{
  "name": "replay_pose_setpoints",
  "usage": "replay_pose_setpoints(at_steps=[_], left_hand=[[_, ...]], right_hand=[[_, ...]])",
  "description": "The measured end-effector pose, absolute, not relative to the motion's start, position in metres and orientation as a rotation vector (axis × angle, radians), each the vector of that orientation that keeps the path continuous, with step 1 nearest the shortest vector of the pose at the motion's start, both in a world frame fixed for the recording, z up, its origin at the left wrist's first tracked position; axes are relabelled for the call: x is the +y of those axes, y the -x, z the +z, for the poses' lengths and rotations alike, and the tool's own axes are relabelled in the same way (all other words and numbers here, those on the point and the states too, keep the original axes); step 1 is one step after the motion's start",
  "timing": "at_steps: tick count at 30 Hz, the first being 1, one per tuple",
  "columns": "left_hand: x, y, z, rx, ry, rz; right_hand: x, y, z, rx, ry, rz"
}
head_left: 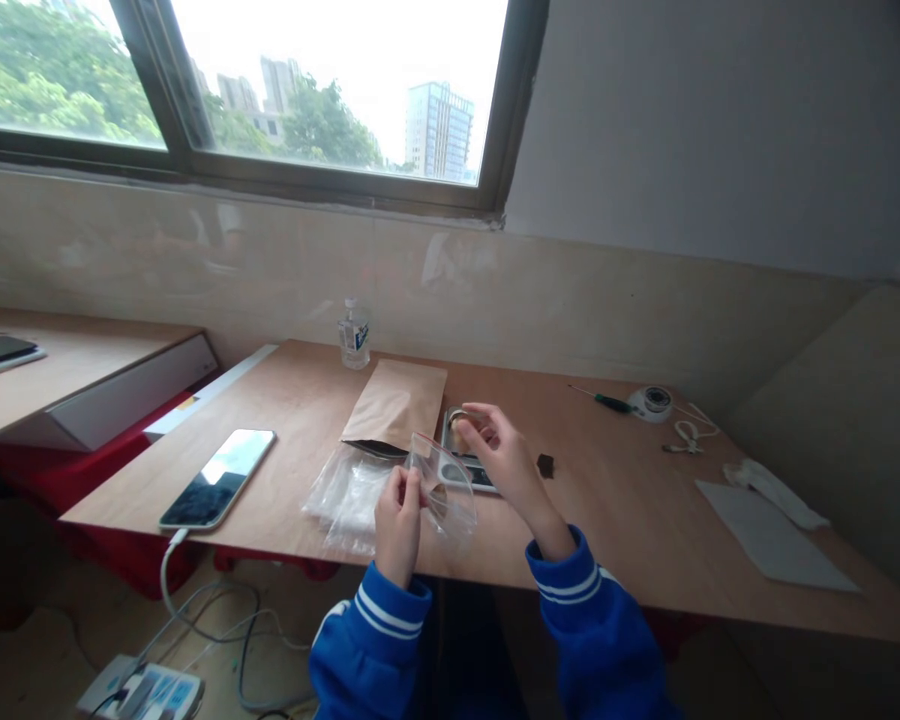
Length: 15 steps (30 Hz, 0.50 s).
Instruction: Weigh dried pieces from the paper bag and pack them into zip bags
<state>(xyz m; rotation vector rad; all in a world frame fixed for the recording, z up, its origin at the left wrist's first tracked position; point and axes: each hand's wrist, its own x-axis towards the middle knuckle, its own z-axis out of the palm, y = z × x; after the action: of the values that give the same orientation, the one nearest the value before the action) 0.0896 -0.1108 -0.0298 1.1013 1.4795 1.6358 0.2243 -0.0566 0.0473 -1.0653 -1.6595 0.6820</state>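
My left hand (400, 515) pinches the rim of a clear zip bag (454, 510), which hangs open-mouthed to the right with a little dark matter low inside. My right hand (499, 450) is over a small digital scale (450, 472), thumb and fingertips drawn together at a small round tan item on its weighing plate. What the fingertips grip is too small to make out. Behind the bag lies a brown kraft pouch (397, 405), its dark mouth facing me. A stack of clear plastic bags (345, 495) rests left of my left hand.
A phone (217, 480) charges at the table's left, its cable dropping to a power strip (146, 690) on the floor. A plastic bottle (355, 335) stands at the back. Rightward are a dark scrap (545, 466), a screwdriver (611, 403), a white camera (652, 402) and a white sheet (772, 535).
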Motion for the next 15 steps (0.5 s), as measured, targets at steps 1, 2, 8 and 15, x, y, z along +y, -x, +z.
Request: replay_pose_setpoints(at_steps=[1,2,8,15], left_hand=[[-0.111,-0.089,-0.031,1.479,-1.085,1.643],[-0.110,-0.088,-0.032,1.477,-1.070,1.645],[-0.112,-0.083,-0.030,1.503,-1.049,1.614],[-0.108,-0.084,-0.036,1.467,-1.069,1.604]], right_hand=[[-0.057,-0.223,0.046,-1.725,1.077,0.686],[-0.054,-0.224,0.042,-1.755,1.095,0.652],[-0.003,-0.247,-0.021,-1.851,1.285,0.182],[0.021,-0.267,-0.057,-2.075,1.402,0.130]])
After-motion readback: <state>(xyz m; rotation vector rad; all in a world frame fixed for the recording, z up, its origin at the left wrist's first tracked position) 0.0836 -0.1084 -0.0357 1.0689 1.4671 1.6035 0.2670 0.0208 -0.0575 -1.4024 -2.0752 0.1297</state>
